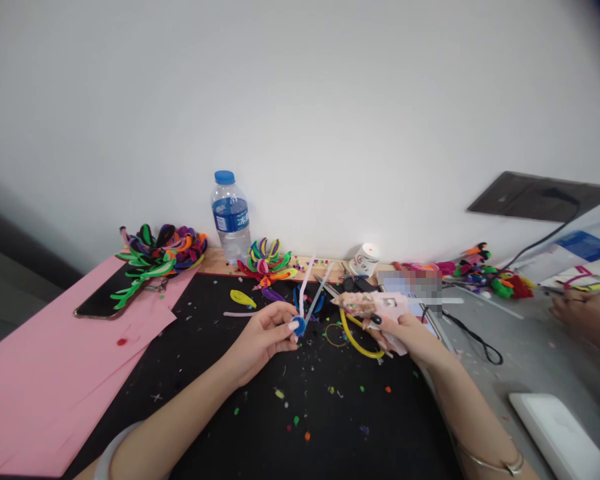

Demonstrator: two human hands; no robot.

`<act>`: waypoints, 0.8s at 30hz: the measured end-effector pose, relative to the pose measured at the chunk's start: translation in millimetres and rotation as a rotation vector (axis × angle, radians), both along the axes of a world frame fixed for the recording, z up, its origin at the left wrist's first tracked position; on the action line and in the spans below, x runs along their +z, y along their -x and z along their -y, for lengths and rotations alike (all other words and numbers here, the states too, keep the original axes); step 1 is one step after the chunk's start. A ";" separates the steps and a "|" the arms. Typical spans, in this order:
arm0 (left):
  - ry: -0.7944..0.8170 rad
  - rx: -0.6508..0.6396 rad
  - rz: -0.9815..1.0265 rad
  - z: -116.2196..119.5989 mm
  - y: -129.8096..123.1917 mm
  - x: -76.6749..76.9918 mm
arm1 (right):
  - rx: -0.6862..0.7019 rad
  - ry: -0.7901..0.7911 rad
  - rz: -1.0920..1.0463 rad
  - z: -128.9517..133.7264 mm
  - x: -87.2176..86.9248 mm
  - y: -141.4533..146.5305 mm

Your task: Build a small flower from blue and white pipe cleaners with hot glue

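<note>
Between the thumb and fingers of my left hand (267, 337) is a small round blue piece (299, 326), with pale strips (317, 293) standing up beside it. My right hand (407, 335) is closed round a pale pink glue gun (375, 304), whose nozzle points left toward the blue piece without touching it. A yellow loop (359, 343) hangs below the gun. Just behind my left hand lie a yellow looped piece (242, 298) and a purple one (271, 295) on the black mat (220, 413).
A water bottle (231, 217), a colourful pipe-cleaner flower (265, 260) and a white cup (365, 260) stand by the wall. Pink paper (40, 373), a phone (107, 293) and a colourful bundle (165, 253) are left. Another person's hand (587, 317) is right, near a white device (560, 433).
</note>
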State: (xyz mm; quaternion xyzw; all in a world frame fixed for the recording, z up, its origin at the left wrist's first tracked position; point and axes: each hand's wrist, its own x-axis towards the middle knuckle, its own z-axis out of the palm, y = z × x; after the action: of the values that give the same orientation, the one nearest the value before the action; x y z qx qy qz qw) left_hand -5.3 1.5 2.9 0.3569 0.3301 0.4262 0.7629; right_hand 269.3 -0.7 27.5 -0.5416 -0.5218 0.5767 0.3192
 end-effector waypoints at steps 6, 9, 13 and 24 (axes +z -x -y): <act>0.013 0.027 0.001 -0.1 0.1 1.5 | -0.145 -0.164 0.362 3.9 17.9 -27.3; 0.007 0.036 0.004 -0.1 0.2 0.7 | -0.227 -0.189 0.613 3.1 20.0 -38.7; 0.001 0.043 0.015 0.5 0.2 0.2 | -0.321 -0.267 0.981 -0.2 17.6 -58.4; -0.006 0.032 0.028 1.0 0.5 0.8 | -0.383 -0.055 1.454 0.0 -3.3 -129.3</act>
State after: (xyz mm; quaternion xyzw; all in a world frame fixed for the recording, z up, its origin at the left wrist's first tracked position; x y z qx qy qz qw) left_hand -5.9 0.5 3.7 0.3478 0.3237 0.4445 0.7594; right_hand 398.5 -0.7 24.2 -0.8590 -0.5119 -0.0053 0.0023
